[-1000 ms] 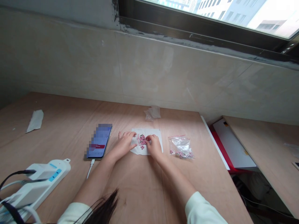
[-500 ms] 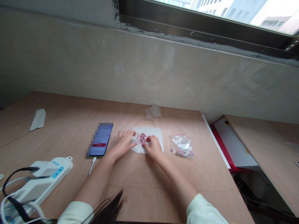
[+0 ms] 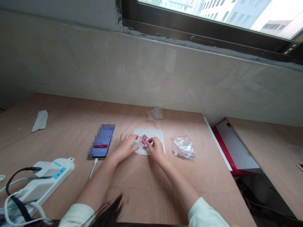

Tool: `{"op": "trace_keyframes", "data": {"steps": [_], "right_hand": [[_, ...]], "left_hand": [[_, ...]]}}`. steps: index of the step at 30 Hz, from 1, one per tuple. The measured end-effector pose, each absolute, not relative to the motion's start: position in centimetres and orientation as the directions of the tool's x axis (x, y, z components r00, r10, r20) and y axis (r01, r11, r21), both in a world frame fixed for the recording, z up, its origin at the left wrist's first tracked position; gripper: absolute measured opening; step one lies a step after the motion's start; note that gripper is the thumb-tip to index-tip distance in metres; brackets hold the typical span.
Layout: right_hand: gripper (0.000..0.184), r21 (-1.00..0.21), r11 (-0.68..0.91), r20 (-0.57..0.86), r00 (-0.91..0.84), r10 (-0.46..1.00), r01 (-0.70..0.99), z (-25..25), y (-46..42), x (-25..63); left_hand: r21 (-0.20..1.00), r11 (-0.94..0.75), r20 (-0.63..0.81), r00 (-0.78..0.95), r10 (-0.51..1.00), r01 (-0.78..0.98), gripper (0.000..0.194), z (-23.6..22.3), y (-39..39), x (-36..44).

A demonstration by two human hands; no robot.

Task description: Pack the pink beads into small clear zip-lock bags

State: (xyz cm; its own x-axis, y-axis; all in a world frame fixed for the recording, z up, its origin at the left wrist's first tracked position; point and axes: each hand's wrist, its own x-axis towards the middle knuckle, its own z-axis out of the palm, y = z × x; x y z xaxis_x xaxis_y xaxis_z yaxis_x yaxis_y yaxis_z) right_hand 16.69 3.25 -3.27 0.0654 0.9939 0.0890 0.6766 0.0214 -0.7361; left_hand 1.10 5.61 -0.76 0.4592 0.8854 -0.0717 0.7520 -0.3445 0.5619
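A small pile of pink beads (image 3: 144,142) lies on a white paper sheet (image 3: 157,134) on the table, with a thin red line along the pile's left side. My left hand (image 3: 127,145) rests at the sheet's left edge, thumb and fingers spread, holding nothing. At the right side of the pile is my right hand (image 3: 155,147), its thumb and index finger pinched together at the beads. Whatever sits between those fingertips is too small to make out. To the right lies a clear zip bag (image 3: 183,147) with more pink beads along its bottom.
A phone (image 3: 103,142) on a white cable lies left of my left hand. The white power strip (image 3: 47,183) with plugs and cords fills the lower left. Crumpled clear bags (image 3: 155,113) lie near the wall, and a white paper scrap (image 3: 40,120) at far left.
My right fingertips have shifted slightly among the beads, and the pile looks a little rearranged. My left hand stays in place. The camera view has moved slightly.
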Motion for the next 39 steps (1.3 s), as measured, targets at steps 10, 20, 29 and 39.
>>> {"op": "trace_keyframes", "data": {"steps": [10, 20, 29, 39], "right_hand": [[0.017, -0.618, 0.016, 0.039, 0.011, 0.999, 0.786, -3.6, 5.7, 16.7], [0.009, -0.583, 0.019, -0.057, -0.064, 0.996, 0.812, -3.4, 5.9, 17.0], [0.013, -0.806, 0.033, 0.027, -0.018, 0.999, 0.59, -1.8, 4.5, 15.7], [0.015, -0.816, -0.011, 0.096, 0.153, 0.984, 0.578, -0.2, 3.4, 16.7]], "left_hand": [[0.582, -0.323, -0.045, 0.426, 0.904, 0.746, 0.033, -1.8, 6.2, 0.0], [0.61, -0.314, -0.046, 0.428, 0.902, 0.727, 0.033, -2.2, 6.4, 0.2], [0.643, -0.286, -0.036, 0.402, 0.915, 0.71, 0.031, -1.2, 6.1, 0.9], [0.875, -0.156, 0.016, 0.294, 0.956, 0.459, 0.04, -0.6, 5.6, 1.0]]}}
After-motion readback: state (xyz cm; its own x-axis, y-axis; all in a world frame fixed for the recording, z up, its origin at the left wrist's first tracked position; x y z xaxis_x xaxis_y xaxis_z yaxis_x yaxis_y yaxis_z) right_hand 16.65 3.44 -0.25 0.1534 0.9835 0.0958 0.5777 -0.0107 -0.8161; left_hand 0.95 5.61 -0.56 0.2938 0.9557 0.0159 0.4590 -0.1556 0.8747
